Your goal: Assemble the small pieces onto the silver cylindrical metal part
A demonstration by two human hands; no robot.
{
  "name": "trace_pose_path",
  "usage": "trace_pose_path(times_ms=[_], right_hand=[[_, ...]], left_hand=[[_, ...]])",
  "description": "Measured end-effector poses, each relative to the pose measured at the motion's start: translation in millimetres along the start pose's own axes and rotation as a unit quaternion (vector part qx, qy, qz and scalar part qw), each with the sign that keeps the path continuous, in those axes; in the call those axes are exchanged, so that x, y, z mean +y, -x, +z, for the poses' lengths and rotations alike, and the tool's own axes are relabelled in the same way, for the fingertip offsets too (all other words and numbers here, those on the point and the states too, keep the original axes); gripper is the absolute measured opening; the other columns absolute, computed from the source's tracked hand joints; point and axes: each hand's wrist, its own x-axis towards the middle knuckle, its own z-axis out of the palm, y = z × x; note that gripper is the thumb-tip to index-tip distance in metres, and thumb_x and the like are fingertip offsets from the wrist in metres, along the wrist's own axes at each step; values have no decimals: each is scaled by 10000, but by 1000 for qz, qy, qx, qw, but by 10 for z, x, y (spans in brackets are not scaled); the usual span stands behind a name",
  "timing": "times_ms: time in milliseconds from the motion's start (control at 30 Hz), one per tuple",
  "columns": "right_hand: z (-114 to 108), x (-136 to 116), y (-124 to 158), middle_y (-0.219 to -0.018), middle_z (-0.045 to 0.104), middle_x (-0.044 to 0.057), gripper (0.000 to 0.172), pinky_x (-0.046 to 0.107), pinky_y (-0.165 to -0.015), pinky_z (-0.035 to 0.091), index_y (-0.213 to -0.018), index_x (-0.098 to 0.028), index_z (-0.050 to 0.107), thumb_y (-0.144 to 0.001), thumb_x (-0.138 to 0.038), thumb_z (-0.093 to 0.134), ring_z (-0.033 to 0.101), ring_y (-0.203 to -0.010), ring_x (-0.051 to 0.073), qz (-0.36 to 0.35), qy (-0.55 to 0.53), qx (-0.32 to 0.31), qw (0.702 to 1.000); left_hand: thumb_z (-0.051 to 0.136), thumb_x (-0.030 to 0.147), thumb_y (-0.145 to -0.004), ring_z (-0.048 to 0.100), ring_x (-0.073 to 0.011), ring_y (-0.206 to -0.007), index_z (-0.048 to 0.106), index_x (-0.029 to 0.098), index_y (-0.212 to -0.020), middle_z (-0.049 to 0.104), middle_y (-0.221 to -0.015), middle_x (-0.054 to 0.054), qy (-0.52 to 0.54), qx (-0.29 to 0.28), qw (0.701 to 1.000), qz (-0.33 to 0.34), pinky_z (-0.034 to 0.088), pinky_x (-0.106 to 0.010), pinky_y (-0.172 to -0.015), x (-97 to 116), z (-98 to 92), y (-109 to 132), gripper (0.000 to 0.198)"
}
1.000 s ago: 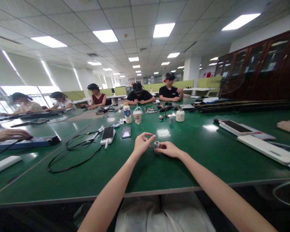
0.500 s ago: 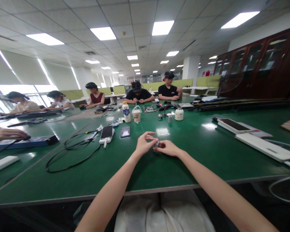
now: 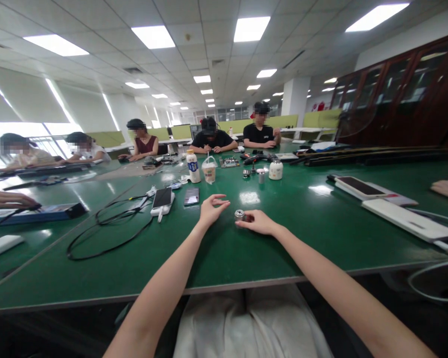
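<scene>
One wide green desk (image 3: 313,248) fills most of the view, with five people seated along its far side. A black cable (image 3: 108,233) loops across its left part, and a long white slab (image 3: 406,221) lies on the right. Near the middle, a phone on a white power bank (image 3: 162,200) lies just beside a second, dark phone (image 3: 191,196). Behind them stand a white bottle (image 3: 191,167) and a bagged cup (image 3: 209,171). The left hand (image 3: 211,210) has its grip pinched: thumb and forefinger tips meet and the other fingers fan out. Whether anything tiny sits between them I cannot tell. The right hand (image 3: 259,223) rests on the desk with its grip closed lightly, fingertips on the right side of a small metal cylinder (image 3: 239,215). This cylinder stands upright on the desk between the two hands, near the left one but apart from it.
</scene>
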Motion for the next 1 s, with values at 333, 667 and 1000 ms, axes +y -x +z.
trace_pose_path(times_ms=[333, 667, 1000], right_hand=[[7, -3, -4, -565, 512, -35, 406, 239, -510, 290, -726, -164, 639, -780, -567, 636, 443, -533, 117, 9, -3, 3, 1000], [13, 6, -11, -561, 497, -38, 429, 240, -504, 276, -699, -161, 610, -774, -582, 636, 426, -522, 111, 12, 2, 9, 1000], [-12, -11, 9, -588, 510, -30, 433, 235, -508, 294, -782, -168, 667, -794, -597, 618, 451, -547, 121, 6, -5, -4, 1000]], left_hand=[[817, 305, -681, 749, -265, -846, 672, 155, -990, 786, -838, -92, 54, -63, 996, 32, 578, -402, -842, 349, 197, 185, 372], [830, 305, -658, 749, -238, -793, 678, 158, -972, 782, -785, -74, 73, -59, 995, 27, 568, -343, -794, 332, 259, 198, 378], [461, 565, -910, 503, -101, -347, 476, 219, -741, 475, -400, 101, 73, 169, 983, 8, 348, -197, -408, 325, 25, 38, 385]])
